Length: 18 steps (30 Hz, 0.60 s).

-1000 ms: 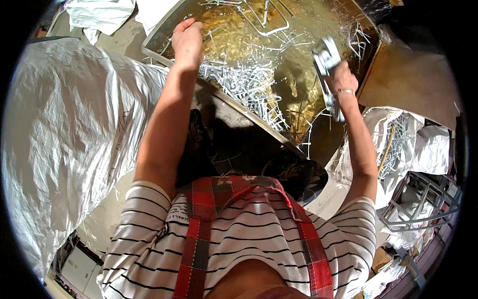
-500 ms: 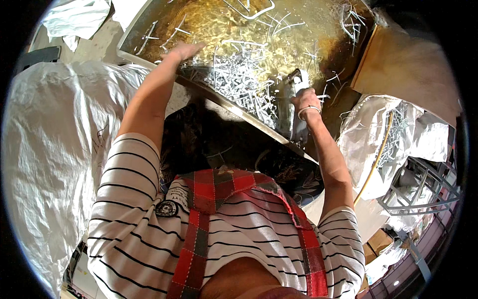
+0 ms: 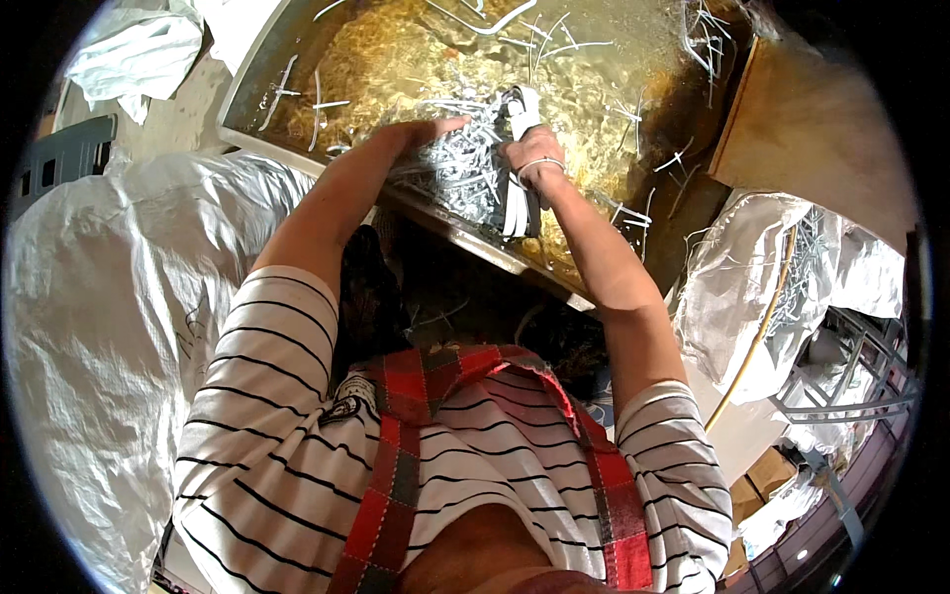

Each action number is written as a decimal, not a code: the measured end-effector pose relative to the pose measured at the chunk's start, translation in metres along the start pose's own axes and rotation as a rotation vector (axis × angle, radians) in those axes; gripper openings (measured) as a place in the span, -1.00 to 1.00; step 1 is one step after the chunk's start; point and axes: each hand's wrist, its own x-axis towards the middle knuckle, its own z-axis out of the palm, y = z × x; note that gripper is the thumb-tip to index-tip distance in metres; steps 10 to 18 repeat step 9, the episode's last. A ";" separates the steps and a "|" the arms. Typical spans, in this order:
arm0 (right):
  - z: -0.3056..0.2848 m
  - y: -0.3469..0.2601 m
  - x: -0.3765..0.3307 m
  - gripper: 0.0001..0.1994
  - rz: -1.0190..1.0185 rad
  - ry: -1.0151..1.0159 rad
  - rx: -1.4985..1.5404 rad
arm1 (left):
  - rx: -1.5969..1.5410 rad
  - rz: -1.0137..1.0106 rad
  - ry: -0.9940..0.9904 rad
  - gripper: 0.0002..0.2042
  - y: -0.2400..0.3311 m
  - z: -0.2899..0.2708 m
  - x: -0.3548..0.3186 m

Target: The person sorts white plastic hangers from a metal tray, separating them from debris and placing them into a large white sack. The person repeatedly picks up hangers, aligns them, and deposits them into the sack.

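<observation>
— What has been moved since half a second ago?

— Both hands have been brought together over the near edge of the tank (image 3: pixel 259 99). The right hand (image 3: pixel 532 163), seen apart to the right before, is now set just beside the left hand (image 3: pixel 427 134), and the bundle of white strips (image 3: pixel 517 163) has been carried in with it.

— How is the bundle held?

— It is clasped in the right hand, the fingers closed round its middle. One end is seen sticking up past the knuckles, the other hanging down below the palm toward the tank's rim.

— And the left hand?

— It is laid flat, fingers (image 3: pixel 450 125) stretched out and together, on the heap of loose white strips (image 3: pixel 450 173). Nothing is gripped by it; the heap lies under and just below the fingertips, touching the bundle on its right.

— What else is seen?

— Yellowish water with scattered strips is held in the tank. A large white sack (image 3: pixel 99 327) is seen on the left, and another sack with strips (image 3: pixel 782 267) on the right.
</observation>
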 end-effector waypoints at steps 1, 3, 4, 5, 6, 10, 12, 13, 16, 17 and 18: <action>0.002 0.001 0.003 -0.43 -0.002 -0.005 0.044 | -0.039 0.009 0.019 -0.21 0.002 0.003 -0.001; -0.004 0.000 0.005 -0.47 -0.028 -0.027 0.113 | -0.117 0.024 0.056 -0.23 0.003 0.009 -0.003; -0.009 0.002 0.006 -0.49 -0.050 -0.042 0.137 | -0.154 0.032 0.074 -0.24 0.003 0.012 -0.004; -0.027 -0.009 -0.005 -0.51 -0.028 -0.055 0.207 | -0.251 0.053 0.055 -0.30 0.003 0.014 -0.007; -0.024 0.000 0.003 -0.50 -0.071 -0.028 0.227 | -0.338 0.079 0.022 -0.35 0.015 0.021 -0.014; -0.033 0.012 0.019 -0.68 -0.153 -0.091 0.336 | -0.685 0.001 -0.029 -0.41 0.047 0.029 -0.030; -0.033 0.012 0.019 -0.68 -0.153 -0.091 0.336 | -0.685 0.001 -0.029 -0.41 0.047 0.029 -0.030; -0.033 0.012 0.019 -0.68 -0.153 -0.091 0.336 | -0.685 0.001 -0.029 -0.41 0.047 0.029 -0.030; -0.033 0.012 0.019 -0.68 -0.153 -0.091 0.336 | -0.685 0.001 -0.029 -0.41 0.047 0.029 -0.030; -0.033 0.012 0.019 -0.68 -0.153 -0.091 0.336 | -0.685 0.001 -0.029 -0.41 0.047 0.029 -0.030; -0.033 0.012 0.019 -0.68 -0.153 -0.091 0.336 | -0.685 0.001 -0.029 -0.41 0.047 0.029 -0.030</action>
